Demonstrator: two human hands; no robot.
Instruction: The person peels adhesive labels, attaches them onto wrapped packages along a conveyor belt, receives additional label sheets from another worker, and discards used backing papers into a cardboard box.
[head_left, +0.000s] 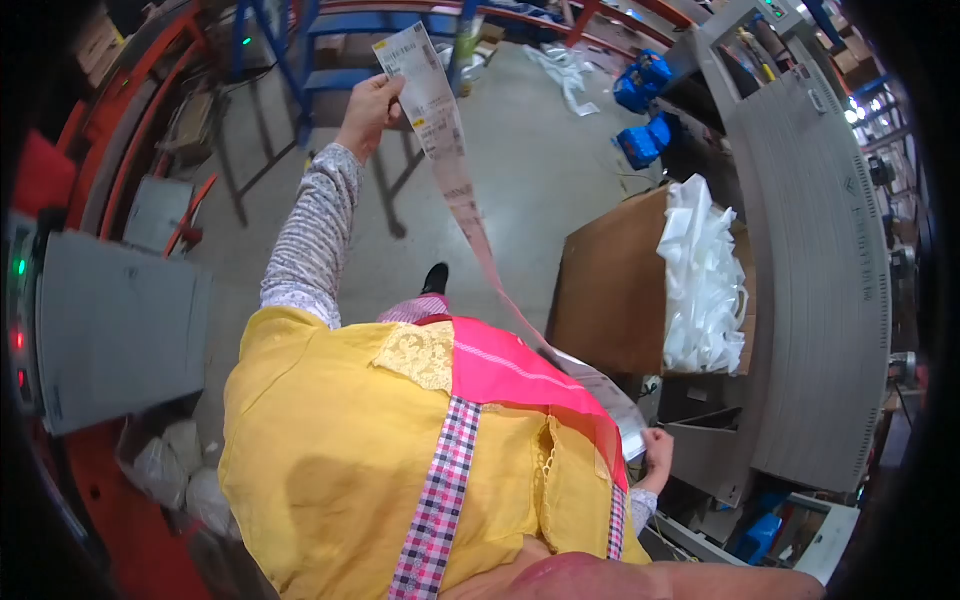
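A long strip of printed labels (432, 100) runs diagonally across the view, from the upper left down to my right side. My left hand (370, 112) is raised on a stretched arm, its thumb and fingers pinched on the strip's edge near the upper end. The strip narrows and twists in the middle, then widens again beside the pink cloth (510, 365) on my chest. Down at the lower right, my right hand (656, 458) is closed at the strip's lower end, and part of that hand is cut off from sight by my clothing.
A cardboard box (610, 280) full of white plastic (703, 280) stands to the right, next to a long grey machine (815, 250). Blue plastic containers (643, 140) and white scraps (566, 75) lie on the floor ahead. Blue steps (345, 78) stand at the front, a grey panel (120, 330) at left.
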